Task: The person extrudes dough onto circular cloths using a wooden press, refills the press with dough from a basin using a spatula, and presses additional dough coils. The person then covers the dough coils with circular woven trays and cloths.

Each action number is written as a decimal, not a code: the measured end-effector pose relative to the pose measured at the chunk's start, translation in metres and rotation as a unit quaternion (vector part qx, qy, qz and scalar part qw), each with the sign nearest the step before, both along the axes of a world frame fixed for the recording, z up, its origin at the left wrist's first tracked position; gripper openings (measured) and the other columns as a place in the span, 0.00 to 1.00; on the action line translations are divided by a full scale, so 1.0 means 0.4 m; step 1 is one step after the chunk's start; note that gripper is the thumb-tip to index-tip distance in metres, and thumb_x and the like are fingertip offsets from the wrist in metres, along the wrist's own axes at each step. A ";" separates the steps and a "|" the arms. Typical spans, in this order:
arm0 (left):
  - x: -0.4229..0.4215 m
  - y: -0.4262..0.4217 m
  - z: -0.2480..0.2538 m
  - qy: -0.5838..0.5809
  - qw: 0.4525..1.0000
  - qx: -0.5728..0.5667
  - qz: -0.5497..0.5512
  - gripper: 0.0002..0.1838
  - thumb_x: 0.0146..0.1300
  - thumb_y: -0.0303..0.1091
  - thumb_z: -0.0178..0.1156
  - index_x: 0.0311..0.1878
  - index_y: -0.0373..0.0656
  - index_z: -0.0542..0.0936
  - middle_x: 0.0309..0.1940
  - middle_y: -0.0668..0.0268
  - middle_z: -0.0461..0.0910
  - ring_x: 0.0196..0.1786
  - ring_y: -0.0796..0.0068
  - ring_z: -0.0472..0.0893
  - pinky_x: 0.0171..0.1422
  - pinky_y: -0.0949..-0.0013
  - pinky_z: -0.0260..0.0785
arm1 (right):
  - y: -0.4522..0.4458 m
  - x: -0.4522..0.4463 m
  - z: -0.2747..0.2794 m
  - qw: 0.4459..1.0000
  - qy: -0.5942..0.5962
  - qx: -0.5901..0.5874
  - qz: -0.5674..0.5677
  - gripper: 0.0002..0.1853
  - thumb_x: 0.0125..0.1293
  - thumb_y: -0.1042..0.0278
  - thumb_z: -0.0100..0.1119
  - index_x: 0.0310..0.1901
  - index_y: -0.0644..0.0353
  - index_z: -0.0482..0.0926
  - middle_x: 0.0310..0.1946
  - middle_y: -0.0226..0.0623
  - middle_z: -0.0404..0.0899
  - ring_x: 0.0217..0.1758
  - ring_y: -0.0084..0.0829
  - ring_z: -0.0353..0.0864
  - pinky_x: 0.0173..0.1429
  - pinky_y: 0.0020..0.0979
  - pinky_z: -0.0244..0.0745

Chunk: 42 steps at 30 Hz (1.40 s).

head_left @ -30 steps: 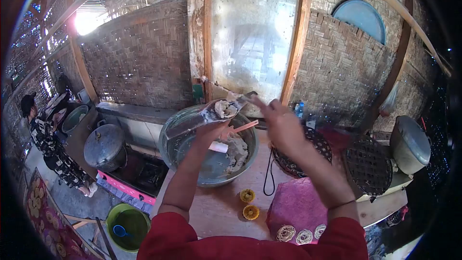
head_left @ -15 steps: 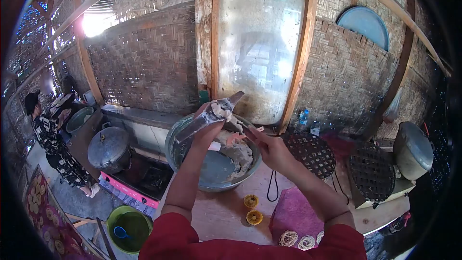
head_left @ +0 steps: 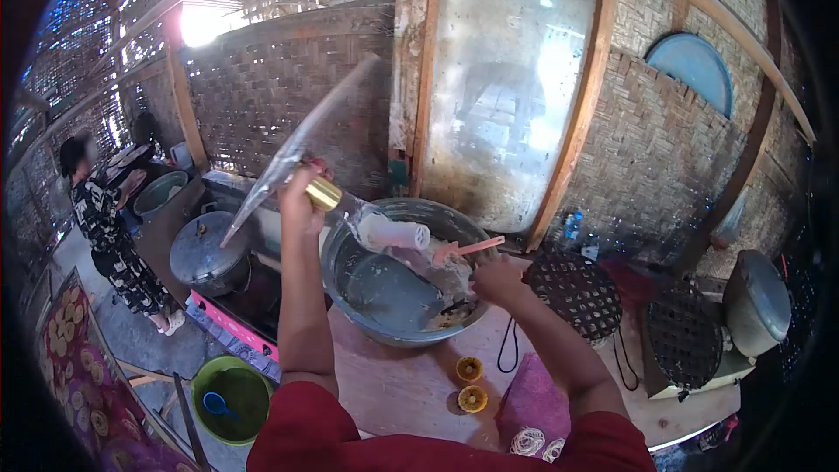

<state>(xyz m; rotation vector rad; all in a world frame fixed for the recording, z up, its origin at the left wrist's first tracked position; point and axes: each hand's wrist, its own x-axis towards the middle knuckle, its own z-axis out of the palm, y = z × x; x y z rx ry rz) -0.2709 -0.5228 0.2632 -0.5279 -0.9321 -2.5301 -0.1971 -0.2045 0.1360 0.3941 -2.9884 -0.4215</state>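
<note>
My left hand (head_left: pixel 301 199) is raised left of the basin, closed around a long flat press-like tool (head_left: pixel 297 153), which is tilted and blurred by motion. A gold-coloured cylinder (head_left: pixel 324 194) juts out beside that hand. A white tube (head_left: pixel 393 232) with a holed end lies over the basin's far side; whether it joins the tool I cannot tell. My right hand (head_left: pixel 498 281) is closed at the right rim of the big grey basin (head_left: pixel 354 315); its fingers hide what they hold. Near it are a coral-handled spatula (head_left: pixel 479 246), pale dough (head_left: pixel 450 280) and a dark utensil end (head_left: pixel 454 307).
Two yellow fluted moulds (head_left: pixel 470 370) stand on the table before the basin. Noodle-like coils (head_left: pixel 527 442) lie by a pink cloth (head_left: pixel 535 398). Black woven trays (head_left: pixel 574 295) are at right. A lidded pot (head_left: pixel 208 253) sits on a stove; another person (head_left: pixel 109 236) stands far left.
My left hand has moved left, away from above the basin, and the long tool has swung to a steep tilt. My right hand has lowered toward the basin's right rim.
</note>
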 end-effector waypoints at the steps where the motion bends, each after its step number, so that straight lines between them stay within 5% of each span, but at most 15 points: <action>1: 0.028 -0.010 0.019 -0.008 0.999 0.048 -0.016 0.07 0.51 0.28 0.57 0.34 0.41 0.72 0.26 0.66 0.71 0.31 0.71 0.71 0.37 0.68 0.65 | -0.016 0.018 0.024 0.989 0.103 -0.093 0.057 0.15 0.63 0.52 0.52 0.46 0.46 0.82 0.47 0.42 0.78 0.51 0.44 0.76 0.56 0.38 0.69; 3: 0.039 -0.028 0.002 0.029 0.993 0.063 -0.100 0.06 0.51 0.30 0.56 0.31 0.43 0.69 0.25 0.68 0.66 0.30 0.74 0.67 0.36 0.69 0.61 | -0.053 0.017 0.070 0.848 -0.186 -0.485 0.105 0.27 0.67 0.42 0.44 0.53 0.56 0.76 0.52 0.44 0.75 0.54 0.41 0.75 0.57 0.39 0.69; 6: 0.070 0.032 -0.041 0.021 0.951 0.138 -0.276 0.06 0.52 0.31 0.55 0.29 0.45 0.67 0.24 0.69 0.62 0.27 0.75 0.62 0.34 0.70 0.58 | -0.178 0.091 0.080 0.394 -0.446 -0.795 0.115 0.44 0.64 0.29 0.32 0.65 0.65 0.58 0.54 0.52 0.72 0.54 0.41 0.76 0.56 0.41 0.70; 7: 0.070 0.057 -0.057 0.017 0.950 0.138 -0.281 0.06 0.52 0.31 0.55 0.29 0.45 0.67 0.24 0.69 0.62 0.27 0.75 0.62 0.34 0.70 0.58 | -0.221 0.129 0.102 0.393 -0.443 -0.798 0.110 0.44 0.64 0.29 0.32 0.65 0.65 0.58 0.54 0.52 0.72 0.54 0.41 0.76 0.56 0.41 0.70; 15: 0.170 0.276 -0.179 -0.120 0.857 0.138 -0.482 0.05 0.55 0.32 0.54 0.30 0.44 0.69 0.27 0.68 0.68 0.33 0.70 0.70 0.45 0.64 0.66 | -0.160 0.318 0.004 0.011 -0.426 -0.891 0.157 0.47 0.62 0.28 0.37 0.67 0.64 0.51 0.49 0.57 0.73 0.40 0.49 0.81 0.31 0.40 0.81; 17: 0.196 0.306 -0.215 -0.094 0.870 0.093 -0.475 0.07 0.57 0.33 0.55 0.37 0.43 0.74 0.34 0.65 0.74 0.42 0.67 0.75 0.55 0.59 0.67 | -0.082 0.401 0.003 0.033 -0.396 -0.902 0.171 0.45 0.63 0.30 0.38 0.66 0.64 0.52 0.46 0.59 0.73 0.38 0.48 0.82 0.31 0.41 0.83; 19: 0.231 0.343 -0.274 -0.100 0.974 -0.136 -0.150 0.13 0.59 0.33 0.58 0.46 0.40 0.76 0.43 0.63 0.77 0.49 0.68 0.76 0.60 0.62 0.65 | 0.028 0.499 0.028 0.248 -0.196 -0.944 0.091 0.45 0.62 0.30 0.38 0.62 0.71 0.59 0.45 0.55 0.76 0.38 0.41 0.82 0.27 0.32 0.81; 20: 0.220 0.350 -0.350 -0.045 0.950 -0.308 -0.004 0.17 0.59 0.34 0.62 0.50 0.39 0.75 0.48 0.64 0.77 0.52 0.73 0.75 0.58 0.68 0.65 | 0.066 0.548 0.069 0.310 -0.139 -0.936 0.087 0.46 0.61 0.30 0.40 0.61 0.73 0.59 0.46 0.56 0.75 0.38 0.41 0.82 0.28 0.33 0.81; 23: 0.406 0.414 -0.385 -0.005 0.966 -0.251 -0.067 0.15 0.57 0.34 0.64 0.46 0.40 0.77 0.42 0.66 0.80 0.47 0.76 0.78 0.52 0.69 0.69 | 0.155 0.679 0.161 0.492 0.019 -0.868 0.068 0.46 0.59 0.33 0.47 0.61 0.76 0.58 0.52 0.55 0.71 0.42 0.38 0.81 0.37 0.32 0.81; 25: 0.529 0.477 -0.303 0.144 0.839 -0.513 -0.110 0.15 0.53 0.35 0.66 0.45 0.43 0.79 0.36 0.66 0.82 0.40 0.76 0.81 0.45 0.68 0.72 | 0.218 0.755 0.191 0.630 0.113 -0.767 0.038 0.45 0.59 0.42 0.54 0.64 0.74 0.53 0.54 0.53 0.70 0.49 0.37 0.78 0.50 0.34 0.75; 26: 0.576 0.515 -0.287 0.178 0.810 -0.546 -0.117 0.16 0.52 0.35 0.67 0.44 0.44 0.80 0.34 0.65 0.82 0.37 0.74 0.81 0.43 0.68 0.73 | 0.247 0.779 0.194 0.631 0.116 -0.767 0.026 0.45 0.59 0.42 0.54 0.64 0.74 0.53 0.54 0.53 0.70 0.49 0.37 0.78 0.50 0.34 0.75; 28: 0.648 0.602 -0.297 0.226 0.787 -0.556 -0.145 0.16 0.51 0.36 0.67 0.44 0.45 0.80 0.33 0.63 0.83 0.35 0.69 0.82 0.40 0.68 0.73 | 0.292 0.820 0.193 0.790 0.189 -0.576 0.092 0.47 0.57 0.52 0.63 0.67 0.72 0.48 0.56 0.52 0.68 0.57 0.38 0.72 0.62 0.37 0.64; 34: 0.787 0.744 -0.319 0.218 0.701 -0.617 -0.282 0.20 0.48 0.34 0.68 0.47 0.43 0.77 0.41 0.57 0.79 0.46 0.64 0.79 0.54 0.64 0.68 | 0.426 0.962 0.215 0.896 0.101 -0.424 0.087 0.49 0.51 0.62 0.68 0.68 0.68 0.48 0.66 0.56 0.56 0.70 0.48 0.56 0.70 0.39 0.52; 38: 0.873 0.856 -0.521 0.184 0.694 -0.592 -0.366 0.28 0.44 0.41 0.71 0.50 0.41 0.76 0.44 0.54 0.78 0.47 0.59 0.78 0.53 0.61 0.68 | 0.485 1.018 0.156 0.886 0.006 -0.459 0.068 0.50 0.49 0.59 0.70 0.69 0.66 0.49 0.66 0.55 0.57 0.69 0.49 0.58 0.70 0.39 0.54; 42: 0.955 0.902 -0.484 0.160 0.617 -0.664 -0.391 0.34 0.42 0.46 0.73 0.50 0.37 0.75 0.43 0.52 0.78 0.47 0.59 0.79 0.53 0.62 0.70 | 0.524 1.057 0.077 0.846 -0.073 -0.528 0.025 0.51 0.50 0.52 0.67 0.68 0.70 0.48 0.66 0.56 0.57 0.70 0.43 0.56 0.71 0.37 0.49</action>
